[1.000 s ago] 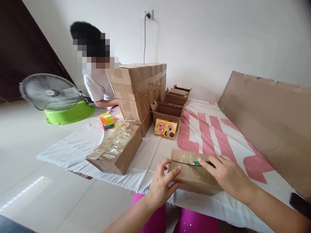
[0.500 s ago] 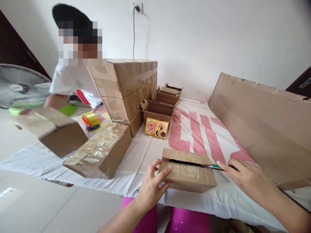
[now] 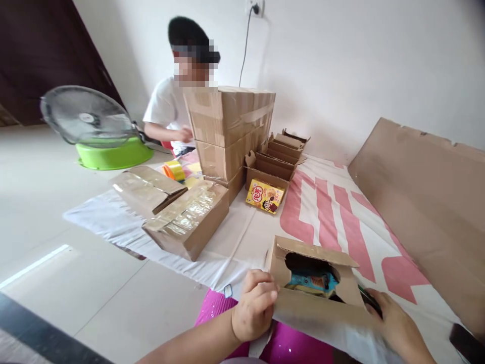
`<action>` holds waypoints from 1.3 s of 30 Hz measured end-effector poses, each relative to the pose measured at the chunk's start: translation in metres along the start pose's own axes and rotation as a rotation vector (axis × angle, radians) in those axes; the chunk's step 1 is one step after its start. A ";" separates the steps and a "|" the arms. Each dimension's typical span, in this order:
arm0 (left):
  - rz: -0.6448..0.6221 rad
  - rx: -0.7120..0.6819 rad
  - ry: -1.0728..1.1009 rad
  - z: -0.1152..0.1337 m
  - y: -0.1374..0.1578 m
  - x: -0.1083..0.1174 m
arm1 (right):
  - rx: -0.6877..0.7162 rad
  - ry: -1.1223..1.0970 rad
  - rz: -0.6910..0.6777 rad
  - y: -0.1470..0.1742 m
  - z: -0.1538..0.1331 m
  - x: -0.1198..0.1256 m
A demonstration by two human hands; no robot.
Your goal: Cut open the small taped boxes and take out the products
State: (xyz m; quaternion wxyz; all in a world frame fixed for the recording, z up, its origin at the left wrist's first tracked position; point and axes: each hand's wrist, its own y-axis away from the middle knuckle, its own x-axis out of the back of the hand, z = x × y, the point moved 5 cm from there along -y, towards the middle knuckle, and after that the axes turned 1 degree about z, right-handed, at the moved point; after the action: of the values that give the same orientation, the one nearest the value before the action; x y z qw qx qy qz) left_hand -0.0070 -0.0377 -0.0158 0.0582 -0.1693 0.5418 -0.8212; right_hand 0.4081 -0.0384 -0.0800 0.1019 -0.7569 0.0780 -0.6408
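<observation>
In front of me a small cardboard box has its long top flaps parted. Through the gap, blue printed packets show inside it. My left hand is closed on the box's left end, fingers curled at the corner. At the right end is my right hand, closed round a box cutter with a dark green and black handle. Its blade is hidden, and I cannot tell whether these fingers also grip the box. Beyond the box, a yellow snack carton leans against an uncovered cardboard box.
Two taped boxes lie at the left of the cloth-covered table. Behind them rise stacked cartons, with a co-worker seated beyond. Tape rolls sit near the co-worker. A large cardboard sheet stands at right.
The box's flaps have spread apart, revealing packets. The cutter has left the slit and sits at the box's right end. The co-worker has set down a taped box. My view has swung left.
</observation>
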 end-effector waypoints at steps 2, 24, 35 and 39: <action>-0.083 -0.040 -0.018 0.001 0.002 0.000 | 0.072 0.014 0.018 -0.002 -0.005 -0.003; -0.139 0.332 0.068 -0.025 0.007 0.015 | 0.632 0.029 0.337 -0.002 -0.182 0.062; -0.598 0.170 -0.280 -0.004 -0.039 -0.004 | 0.522 0.039 0.397 -0.006 -0.172 0.095; -0.450 0.270 -0.292 -0.015 -0.034 0.005 | 0.359 0.084 0.480 -0.005 -0.144 0.096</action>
State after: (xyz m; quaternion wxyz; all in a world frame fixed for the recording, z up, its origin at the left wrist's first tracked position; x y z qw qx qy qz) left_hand -0.0141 -0.0121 0.0103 -0.0260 -0.3922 0.3622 -0.8452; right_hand 0.2825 -0.0652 0.0358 0.3790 -0.6595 0.1444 -0.6328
